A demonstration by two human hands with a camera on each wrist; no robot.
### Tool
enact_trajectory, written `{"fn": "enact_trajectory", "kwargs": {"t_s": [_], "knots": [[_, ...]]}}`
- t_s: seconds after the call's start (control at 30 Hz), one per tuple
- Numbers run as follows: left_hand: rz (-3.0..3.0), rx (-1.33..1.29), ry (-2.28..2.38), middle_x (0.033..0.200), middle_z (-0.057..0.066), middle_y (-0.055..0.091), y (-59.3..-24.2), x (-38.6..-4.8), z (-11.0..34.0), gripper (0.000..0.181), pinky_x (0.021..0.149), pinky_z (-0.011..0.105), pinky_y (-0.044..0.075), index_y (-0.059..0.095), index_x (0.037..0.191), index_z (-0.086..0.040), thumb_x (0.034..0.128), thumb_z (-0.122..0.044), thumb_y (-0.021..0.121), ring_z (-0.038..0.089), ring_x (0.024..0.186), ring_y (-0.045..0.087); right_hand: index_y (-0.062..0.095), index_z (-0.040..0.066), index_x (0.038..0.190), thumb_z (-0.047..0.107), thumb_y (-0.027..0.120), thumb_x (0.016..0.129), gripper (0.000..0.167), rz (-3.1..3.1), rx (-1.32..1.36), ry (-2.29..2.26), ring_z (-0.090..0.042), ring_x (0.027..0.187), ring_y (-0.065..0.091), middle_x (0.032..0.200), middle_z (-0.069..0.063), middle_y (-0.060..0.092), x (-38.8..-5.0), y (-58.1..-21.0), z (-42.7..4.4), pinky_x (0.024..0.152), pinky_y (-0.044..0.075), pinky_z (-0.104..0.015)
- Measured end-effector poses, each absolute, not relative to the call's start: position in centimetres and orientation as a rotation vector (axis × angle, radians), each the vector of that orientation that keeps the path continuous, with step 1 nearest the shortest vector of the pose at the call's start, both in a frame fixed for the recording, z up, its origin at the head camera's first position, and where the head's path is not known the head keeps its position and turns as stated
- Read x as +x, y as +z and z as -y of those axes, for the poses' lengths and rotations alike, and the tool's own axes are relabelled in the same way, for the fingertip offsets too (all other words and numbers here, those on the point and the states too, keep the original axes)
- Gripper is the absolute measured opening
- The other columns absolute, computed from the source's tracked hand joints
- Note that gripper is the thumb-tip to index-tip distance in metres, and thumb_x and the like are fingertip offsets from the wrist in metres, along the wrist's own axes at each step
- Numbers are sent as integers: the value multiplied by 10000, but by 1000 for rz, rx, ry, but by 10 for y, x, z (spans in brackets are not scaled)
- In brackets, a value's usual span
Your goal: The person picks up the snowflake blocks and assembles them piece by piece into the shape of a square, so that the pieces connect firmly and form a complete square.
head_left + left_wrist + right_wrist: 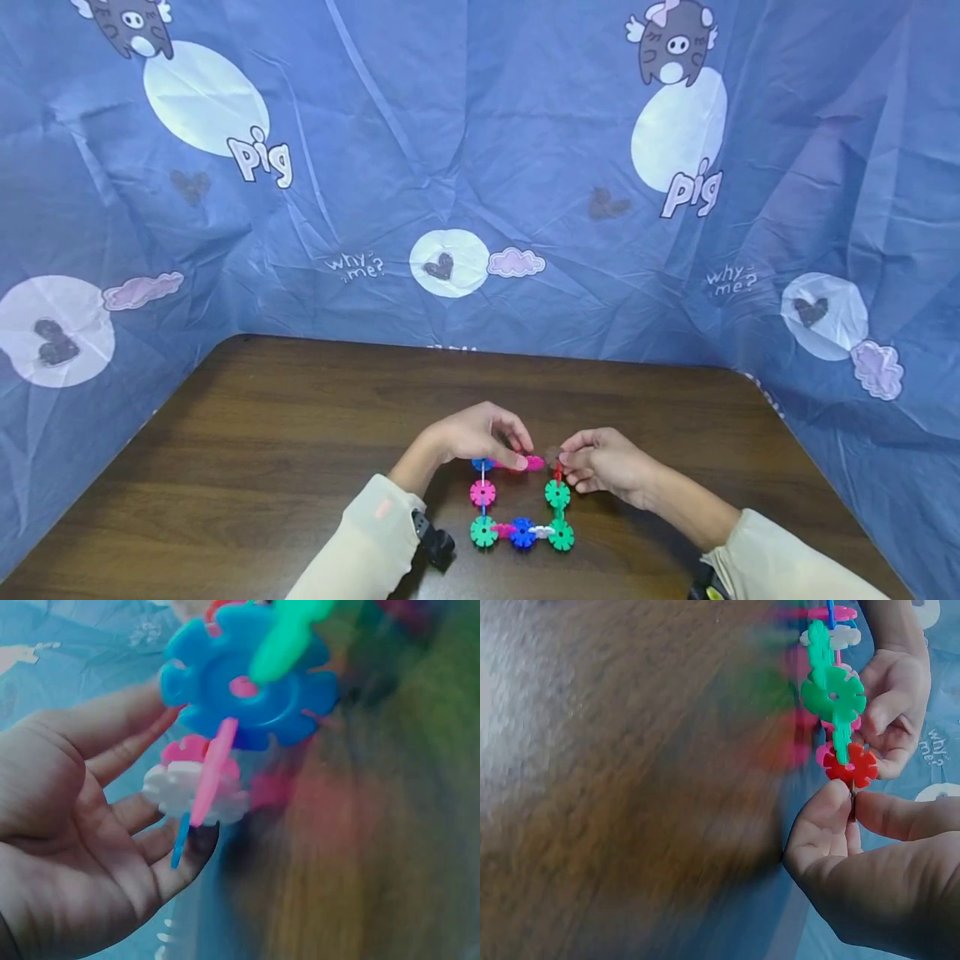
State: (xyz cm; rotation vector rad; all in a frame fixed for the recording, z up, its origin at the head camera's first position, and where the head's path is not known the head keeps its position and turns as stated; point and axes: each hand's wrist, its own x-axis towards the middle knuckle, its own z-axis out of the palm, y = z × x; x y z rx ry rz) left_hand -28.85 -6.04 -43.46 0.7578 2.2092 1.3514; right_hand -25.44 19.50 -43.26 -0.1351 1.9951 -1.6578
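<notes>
Notched plastic snowflake discs are joined edge to edge into a squarish ring. Along its far side, my left hand [474, 435] holds a pink snowflake disc [534, 463] between thumb and fingers. At the far right corner, my right hand [613, 468] pinches a thin, dark-looking snowflake disc [853, 807], seen nearly edge-on. It touches a red snowflake disc [853, 766], which links to a green one [826, 691]. In the left wrist view, a blue disc [196, 671] and a white disc [169, 784] stand before the left fingers, partly hiding them.
The ring's near side has green corner discs [483, 532] and a blue disc [522, 533] between them. A brown wooden table [300, 417] lies beneath. A blue printed cloth [450, 167] hangs behind and at both sides.
</notes>
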Motion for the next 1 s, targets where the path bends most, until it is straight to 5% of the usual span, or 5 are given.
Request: {"fn": "enact_trajectory", "kwargs": {"t_s": [0.2, 1.0], "knots": [[-2401, 856, 1199, 801, -59, 716, -433, -285, 53, 138, 695, 227, 497, 768, 865, -128, 794, -122, 887, 120, 806, 645, 560, -69, 1108, 17, 612, 976, 166, -2004, -94, -1677, -142, 712, 618, 862, -86, 640, -252, -432, -192, 656, 561, -247], [-2384, 910, 1284, 762, -27, 709, -436, -285, 50, 48, 607, 206, 483, 752, 860, -58, 856, -21, 782, 68, 679, 627, 565, -84, 1135, 10, 603, 979, 186, -1965, -111, -1761, -128, 714, 636, 872, -73, 689, -254, -435, -190, 676, 570, -245]]}}
